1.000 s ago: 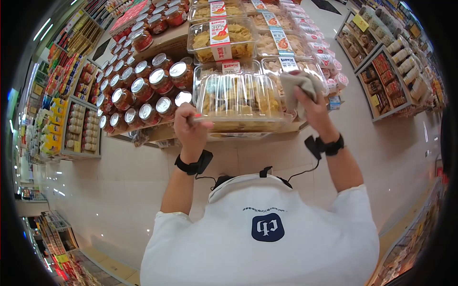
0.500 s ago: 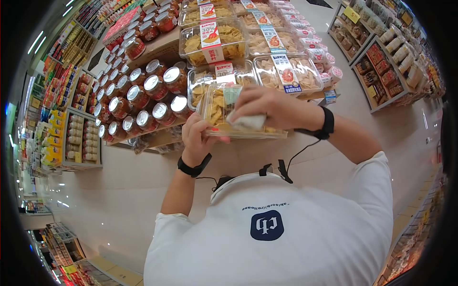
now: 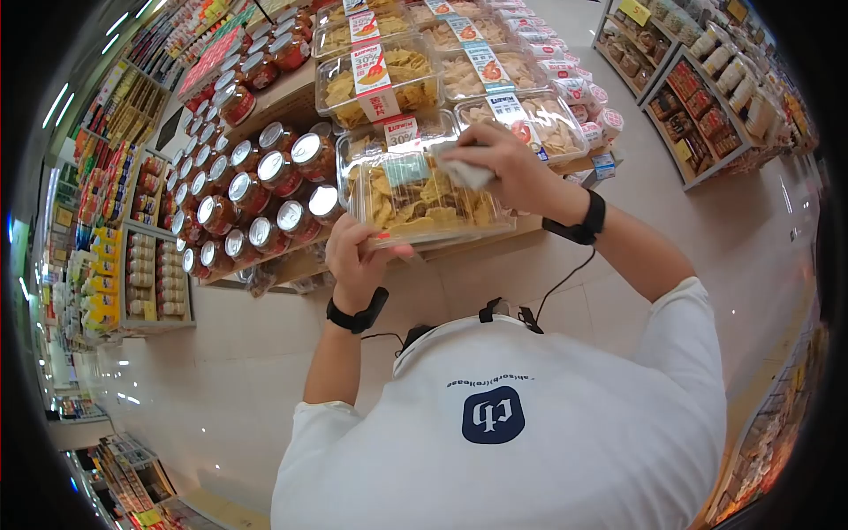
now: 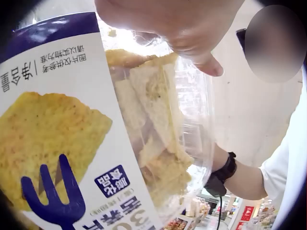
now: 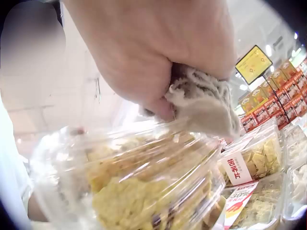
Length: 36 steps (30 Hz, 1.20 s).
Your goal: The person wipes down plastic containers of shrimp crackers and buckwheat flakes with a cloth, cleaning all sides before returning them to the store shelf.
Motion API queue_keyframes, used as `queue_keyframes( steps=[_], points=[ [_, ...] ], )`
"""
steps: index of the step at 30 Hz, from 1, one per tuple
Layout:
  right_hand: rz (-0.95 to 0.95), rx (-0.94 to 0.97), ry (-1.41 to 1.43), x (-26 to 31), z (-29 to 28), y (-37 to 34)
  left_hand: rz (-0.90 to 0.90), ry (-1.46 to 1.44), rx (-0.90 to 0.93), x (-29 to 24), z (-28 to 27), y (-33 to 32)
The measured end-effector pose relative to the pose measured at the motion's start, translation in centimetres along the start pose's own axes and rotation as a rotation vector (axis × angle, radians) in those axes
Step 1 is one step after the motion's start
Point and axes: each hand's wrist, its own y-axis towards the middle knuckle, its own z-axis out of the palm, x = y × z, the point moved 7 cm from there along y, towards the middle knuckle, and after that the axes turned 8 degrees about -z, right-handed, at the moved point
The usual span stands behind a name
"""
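Note:
A clear plastic box of yellow chips (image 3: 424,225) is held tilted at the front of the display, its lid towards the person. My left hand (image 3: 356,256) grips its left front corner, thumb along the near edge. In the left wrist view a white label (image 4: 57,124) with a purple fork covers one face of the box. My right hand (image 3: 530,181) holds a bunched beige cloth (image 5: 204,108) at the upper right of the lid. The right wrist view shows the cloth between fingers and thumb, right at the shiny plastic.
Jars with silver lids (image 3: 276,168) stand packed to the left. More chip boxes (image 3: 375,79) line up behind, with boxes of paler chips (image 3: 490,66) beside them. White-and-red packages (image 3: 579,93) edge the right side. A shelf unit (image 3: 707,119) stands across the aisle.
My right hand has brought the cloth from the right side onto the box, then up towards the lid's upper right. The box has tilted towards the person in my left hand's grip.

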Motion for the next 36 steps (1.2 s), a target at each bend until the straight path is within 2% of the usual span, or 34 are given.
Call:
queue_keyframes(
  steps=[1, 3, 5, 6, 8, 9, 11, 13, 18, 20, 21, 23, 24, 26, 27, 30, 31, 32, 33, 34, 36],
  points=[
    [0.058, -0.156, -0.073, -1.2, -0.8, -0.2, 0.002, -0.021, -0.018, 0.1, -0.2, 0.1],
    [0.093, -0.128, -0.026, -2.3, -1.0, -0.8, 0.013, -0.036, -0.046, 0.1, -0.5, 0.3],
    [0.041, -0.009, 0.185, -1.4, -0.2, -1.9, -0.079, -0.072, -0.079, 1.0, -0.9, 0.1],
    [-0.049, 0.065, 0.162, 1.1, -0.7, -1.7, -0.078, -0.068, -0.079, 1.4, -1.0, -0.3],
    [-0.009, 0.107, 0.217, 1.2, -0.7, -2.4, -0.183, -0.130, -0.113, 2.8, -1.1, -1.2],
    [0.038, 0.144, 0.269, 1.1, -0.4, -2.9, -0.186, -0.133, -0.105, 2.5, -0.9, -1.1],
    [0.068, 0.170, 0.198, -0.4, 0.2, -3.5, -0.135, -0.092, -0.078, 1.4, -0.3, -1.0],
    [0.154, -0.073, 0.053, -2.5, -0.8, -3.4, -0.104, -0.104, -0.080, 1.3, 0.0, -1.0],
    [0.234, -0.049, 0.128, -3.1, -0.4, -5.1, -0.083, -0.109, -0.090, 1.3, -0.2, -0.7],
    [0.428, -0.254, 0.336, -4.3, -1.4, -7.3, -0.179, -0.156, -0.213, 2.6, -0.8, -0.9],
    [0.426, -0.248, 0.337, -3.9, -1.1, -7.8, -0.182, -0.154, -0.219, 2.9, -0.8, -0.9],
    [0.377, -0.461, 0.419, -2.8, -1.7, -9.1, -0.377, -0.263, -0.416, 4.9, -2.0, -1.5],
    [0.377, -0.458, 0.420, -2.4, -1.3, -9.1, -0.375, -0.202, -0.444, 4.9, -2.4, -1.0],
    [0.153, -0.490, 0.159, 0.0, -1.1, -8.4, -0.379, -0.283, -0.446, 5.1, -2.1, 0.0],
    [0.157, -0.490, 0.158, 0.4, -0.6, -7.9, -0.379, -0.365, -0.444, 5.1, -1.9, 0.6],
    [0.379, -0.644, 0.401, -1.5, 0.4, -6.7, -0.291, -0.382, -0.392, 4.9, -1.3, 1.9],
    [0.375, -0.648, 0.399, -1.6, 0.4, -6.9, -0.246, -0.372, -0.363, 4.8, -1.2, 2.2],
    [0.356, -0.595, 0.278, -1.4, 0.2, -6.8, -0.239, -0.373, -0.362, 4.9, -1.2, 2.3],
    [0.336, -0.538, 0.159, -1.0, 0.0, -6.5, -0.285, -0.411, -0.359, 5.3, -1.1, 2.5],
    [0.331, -0.539, 0.157, -0.8, 0.2, -6.3, -0.332, -0.448, -0.355, 5.7, -1.0, 2.6],
    [0.222, -0.721, 0.330, 0.3, 0.2, -6.3, -0.346, -0.367, -0.344, 6.2, -0.9, 3.5]
  ],
)
